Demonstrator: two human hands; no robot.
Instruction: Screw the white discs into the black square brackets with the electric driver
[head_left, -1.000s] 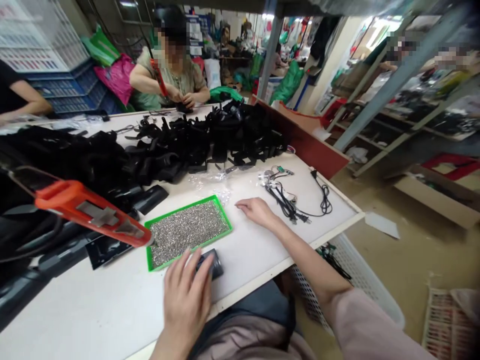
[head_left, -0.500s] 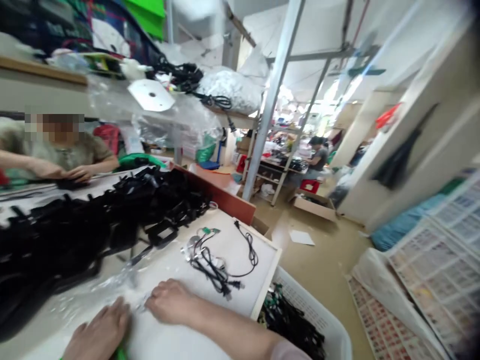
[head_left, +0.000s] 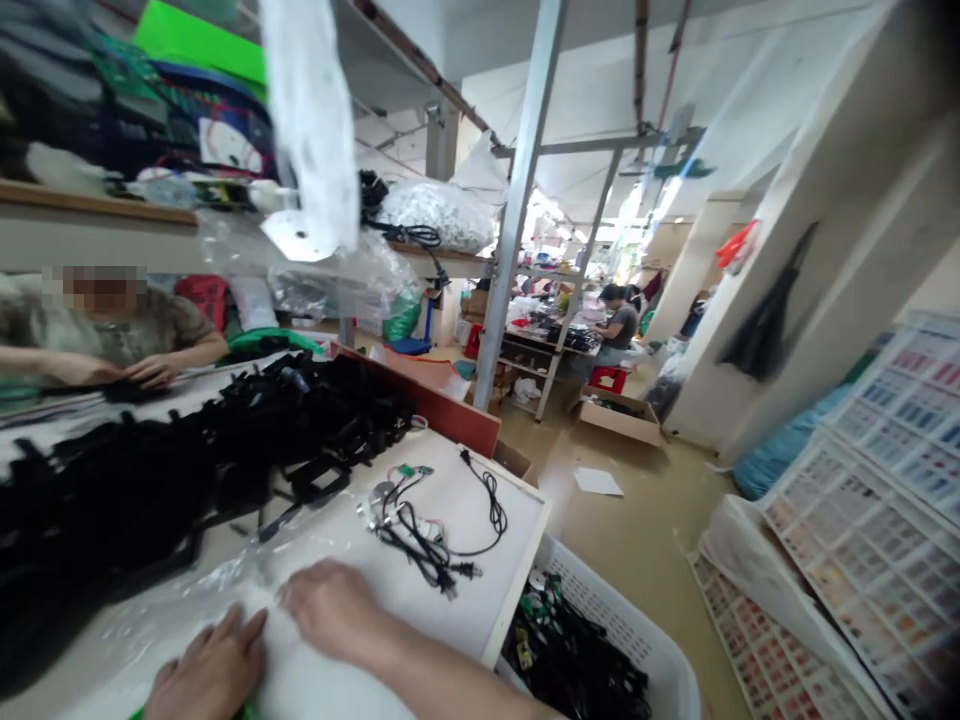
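Observation:
My left hand (head_left: 210, 668) lies low on the white tabletop (head_left: 315, 690), its fingers stretched out and slightly apart at the near edge of a clear plastic bag (head_left: 217, 575). Close beside it, my right hand (head_left: 326, 608) is curled, with its fingertips closed on the crinkled plastic; the exact grip is blurred. A bit of something green (head_left: 246, 711) shows under my left wrist. Beyond my right hand lie black power cords (head_left: 424, 555) joined to small parts and a green circuit board (head_left: 406, 470).
A heap of black plastic parts (head_left: 165, 470) covers the table's left and far side. A white basket (head_left: 637, 625) of cords and boards stands below the right edge. Across the table a person (head_left: 120, 330) handles a black part. Component drawers (head_left: 862, 540) stand at the right.
The camera view has shifted slightly, so the shelf and background sit further left and lower. My hands stay close together at the plastic, and the left fingers look more spread.

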